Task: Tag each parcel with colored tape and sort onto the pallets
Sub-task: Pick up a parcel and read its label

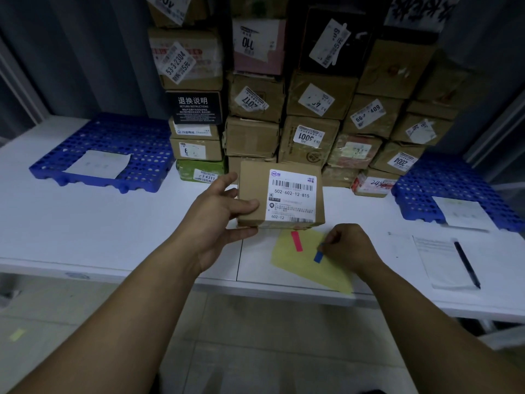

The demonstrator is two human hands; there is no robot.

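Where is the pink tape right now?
Head view, centre: the pink tape strip lies on the yellow sheet, below the parcel, left of the blue strip.

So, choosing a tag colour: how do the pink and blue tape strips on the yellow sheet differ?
The pink tape strip lies untouched; the blue tape strip is pinched at its top by the right hand. The pink strip shows longer than the blue and lies nearer the brown cardboard parcel the left hand grips. Both sit on the yellow paper sheet.
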